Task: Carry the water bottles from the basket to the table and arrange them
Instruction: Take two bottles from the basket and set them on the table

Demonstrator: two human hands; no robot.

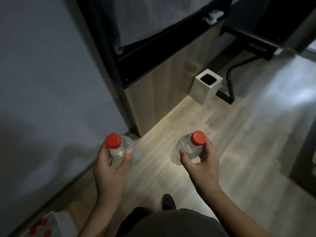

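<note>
Head view: white square bin [207, 86] ahead on wood floor [239, 142], beside wooden cabinet [162, 86]; red-capped bottles in basket [49, 226] at bottom-left corner. Left hand [112, 166] curled round one water bottle [122, 151], right hand [201, 161] round another bottle [186, 147], caps toward camera, long axes tilted away downward.
</note>
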